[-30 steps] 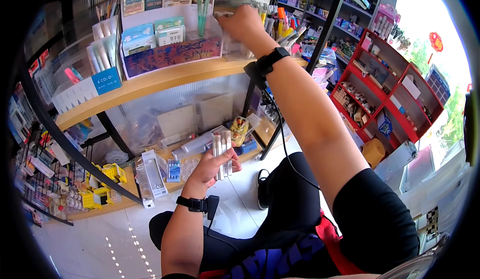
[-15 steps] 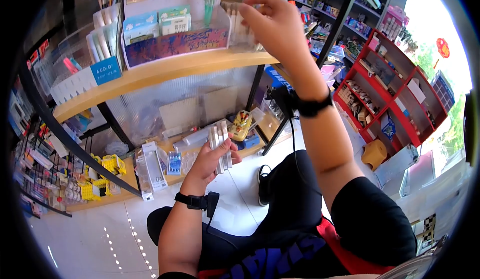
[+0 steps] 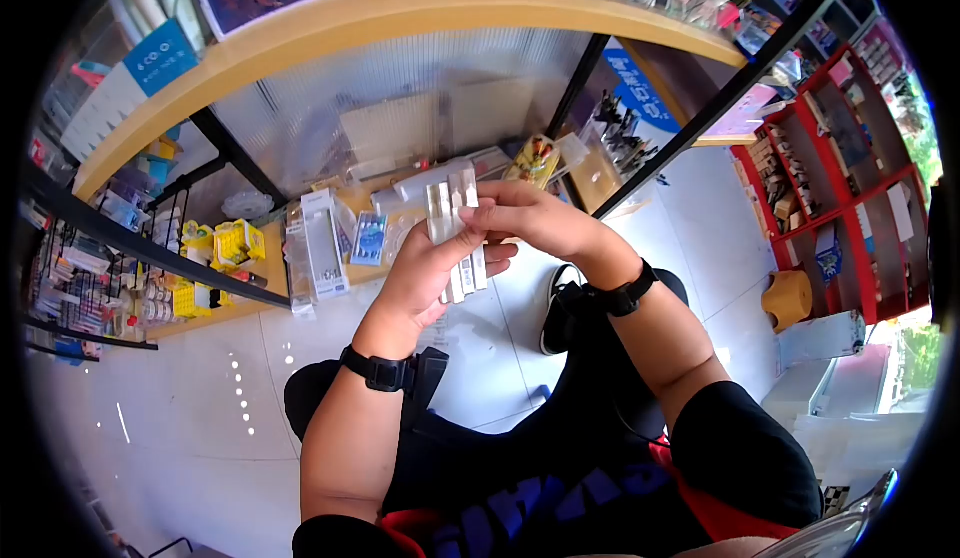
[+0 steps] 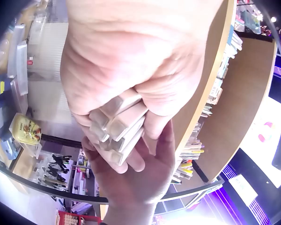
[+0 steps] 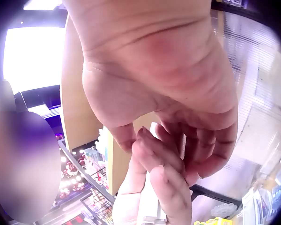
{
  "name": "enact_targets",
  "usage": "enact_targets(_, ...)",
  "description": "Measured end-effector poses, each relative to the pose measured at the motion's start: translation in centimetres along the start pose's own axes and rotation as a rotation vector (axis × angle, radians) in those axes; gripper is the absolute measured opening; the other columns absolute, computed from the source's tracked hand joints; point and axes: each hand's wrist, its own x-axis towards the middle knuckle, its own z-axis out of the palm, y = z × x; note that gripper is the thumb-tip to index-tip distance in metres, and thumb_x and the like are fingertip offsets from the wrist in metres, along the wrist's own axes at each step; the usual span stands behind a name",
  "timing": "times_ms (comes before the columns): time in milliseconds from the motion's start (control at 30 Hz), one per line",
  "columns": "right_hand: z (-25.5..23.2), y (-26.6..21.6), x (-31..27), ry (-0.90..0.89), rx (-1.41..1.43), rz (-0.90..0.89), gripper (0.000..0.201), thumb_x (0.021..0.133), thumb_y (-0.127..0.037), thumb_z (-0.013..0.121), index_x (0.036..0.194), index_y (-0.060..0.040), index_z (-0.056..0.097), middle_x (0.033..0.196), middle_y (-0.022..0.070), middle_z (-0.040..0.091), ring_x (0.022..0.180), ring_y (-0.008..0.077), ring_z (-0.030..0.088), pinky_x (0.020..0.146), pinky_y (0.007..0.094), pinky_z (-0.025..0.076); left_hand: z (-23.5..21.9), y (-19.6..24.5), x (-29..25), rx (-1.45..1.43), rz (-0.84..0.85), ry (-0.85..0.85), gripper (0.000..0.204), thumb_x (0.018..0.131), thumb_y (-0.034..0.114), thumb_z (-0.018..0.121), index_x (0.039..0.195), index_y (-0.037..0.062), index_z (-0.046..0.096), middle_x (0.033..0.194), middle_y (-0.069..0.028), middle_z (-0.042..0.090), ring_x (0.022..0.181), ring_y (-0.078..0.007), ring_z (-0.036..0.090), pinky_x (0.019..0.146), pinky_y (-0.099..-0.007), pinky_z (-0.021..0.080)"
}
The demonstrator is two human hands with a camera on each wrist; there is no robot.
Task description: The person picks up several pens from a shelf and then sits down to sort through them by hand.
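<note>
Several slim, whitish clear boxes [image 3: 452, 220] lie bundled in the left hand [image 3: 418, 276], whose fingers and thumb wrap round them. In the left wrist view the ends of the boxes [image 4: 119, 123] poke out between the fingers of the left hand [image 4: 131, 61]. The right hand [image 3: 540, 222] meets the bundle from the right side, its fingertips at the upper part near the left thumb. In the right wrist view the right hand [image 5: 164, 89] has bent fingers beside the left fingers and a white box [image 5: 152, 201]; whether it grips one is unclear.
A wooden shelf [image 3: 400, 13] with stationery curves above the hands. Below it are a blue packet [image 3: 369, 238], a long white box [image 3: 322, 243], a yellow tin [image 3: 533, 161] and yellow baskets [image 3: 238, 243]. A black post [image 3: 720, 108] and red shelving [image 3: 850, 193] stand at the right.
The right hand has come down from the upper shelf to the boxes in the left hand. The head view has tilted lower. The left hand still holds the bundle.
</note>
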Motion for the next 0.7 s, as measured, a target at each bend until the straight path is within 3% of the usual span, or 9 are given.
enact_targets(33, -0.4, 0.6, 0.2, -0.033, 0.094, -0.007, 0.033, 0.105, -0.032, 0.064, 0.116, -0.0017, 0.068, 0.091, -0.0006, 0.065, 0.077, 0.0071, 0.057, 0.070, 0.0250, 0.049, -0.1, 0.0, 0.3, 0.005, -0.019, 0.025, 0.039, 0.101, 0.021, 0.070, 0.135, 0.0028, 0.061, 0.118, -0.0143, 0.070, 0.102, -0.0298, 0.076, 0.091, -0.0443, 0.065)
enact_targets(67, -0.2, 1.5, 0.6, 0.079, 0.101, -0.084, 0.033, 0.105, -0.032, 0.064, 0.115, -0.0012, 0.069, 0.092, -0.0021, 0.066, 0.078, 0.0066, 0.057, 0.073, 0.0240, 0.049, -0.3, -0.1, 0.6, 0.012, -0.039, 0.041, 0.039, 0.101, 0.021, 0.071, 0.134, 0.0030, 0.061, 0.118, -0.0147, 0.070, 0.104, -0.0295, 0.075, 0.091, -0.0457, 0.065)
enact_targets(167, -1.0, 3.0, 0.9, 0.144, 0.359, -0.015, 0.029, 0.108, -0.026, 0.060, 0.122, -0.0020, 0.067, 0.099, 0.0016, 0.069, 0.088, 0.0085, 0.063, 0.079, 0.0254, 0.052, -0.5, -0.3, 1.1, 0.041, -0.054, 0.040, 0.042, 0.102, 0.023, 0.070, 0.137, 0.0043, 0.058, 0.120, -0.0154, 0.068, 0.105, -0.0298, 0.074, 0.091, -0.0475, 0.064)
enact_targets(300, -2.1, 4.1, 1.3, 0.212, 0.104, -0.109, 0.030, 0.107, -0.019, 0.063, 0.129, 0.0013, 0.065, 0.107, 0.0052, 0.072, 0.091, 0.0106, 0.068, 0.085, 0.0270, 0.056, -0.2, -0.6, 1.7, 0.058, -0.087, 0.089, 0.049, 0.104, 0.028, 0.067, 0.144, 0.0061, 0.050, 0.125, -0.0157, 0.064, 0.112, -0.0329, 0.071, 0.095, -0.0501, 0.062)
enact_targets(433, -1.6, 4.2, 1.1, 0.441, 0.143, -0.133, 0.029, 0.107, -0.024, 0.063, 0.114, 0.0032, 0.065, 0.097, 0.0057, 0.072, 0.086, 0.0115, 0.068, 0.079, 0.0269, 0.056, 0.2, -1.2, 2.3, 0.046, -0.096, 0.156, 0.049, 0.105, 0.031, 0.064, 0.146, 0.0074, 0.050, 0.122, -0.0152, 0.066, 0.113, -0.0326, 0.070, 0.095, -0.0515, 0.061)
enact_targets(567, -1.5, 4.7, 0.9, 0.619, 0.181, -0.497, 0.029, 0.111, -0.028, 0.056, 0.118, -0.0001, 0.060, 0.089, 0.0036, 0.069, 0.080, 0.0098, 0.063, 0.068, 0.0270, 0.052, -0.4, -2.0, 2.4, 0.080, -0.050, 0.300, 0.037, 0.106, 0.033, 0.063, 0.134, 0.0093, 0.055, 0.117, -0.0112, 0.068, 0.104, -0.0292, 0.072, 0.089, -0.0469, 0.062)
enact_targets(600, -1.4, 4.2, 0.6, 0.592, 0.192, -0.511, 0.030, 0.112, -0.030, 0.053, 0.118, -0.0021, 0.060, 0.079, -0.0009, 0.060, 0.069, 0.0082, 0.055, 0.060, 0.0275, 0.047, 0.7, -1.7, 2.5, 0.129, -0.031, 0.406, 0.026, 0.106, 0.033, 0.063, 0.120, 0.0121, 0.058, 0.100, -0.0050, 0.067, 0.084, -0.0193, 0.069, 0.074, -0.0376, 0.060)
enact_targets(633, -1.4, 4.1, 0.1, 0.591, 0.197, -0.525, 0.030, 0.112, -0.030, 0.053, 0.118, -0.0021, 0.060, 0.079, -0.0009, 0.060, 0.069, 0.0082, 0.055, 0.060, 0.0275, 0.047, 0.3, -1.8, 2.6, 0.143, -0.025, 0.404, 0.026, 0.106, 0.033, 0.063, 0.120, 0.0121, 0.058, 0.100, -0.0050, 0.067, 0.084, -0.0193, 0.069, 0.074, -0.0376, 0.060)
enact_targets(700, -1.3, 3.8, -0.9, 0.428, 0.477, -0.307, 0.029, 0.112, -0.033, 0.053, 0.124, -0.0071, 0.058, 0.074, -0.0029, 0.049, 0.060, 0.0077, 0.046, 0.056, 0.0258, 0.042, -0.6, -1.5, 2.7, 0.111, 0.040, 0.359, 0.019, 0.105, 0.033, 0.065, 0.108, 0.0152, 0.057, 0.079, 0.0027, 0.056, 0.065, -0.0093, 0.055, 0.060, -0.0304, 0.049)
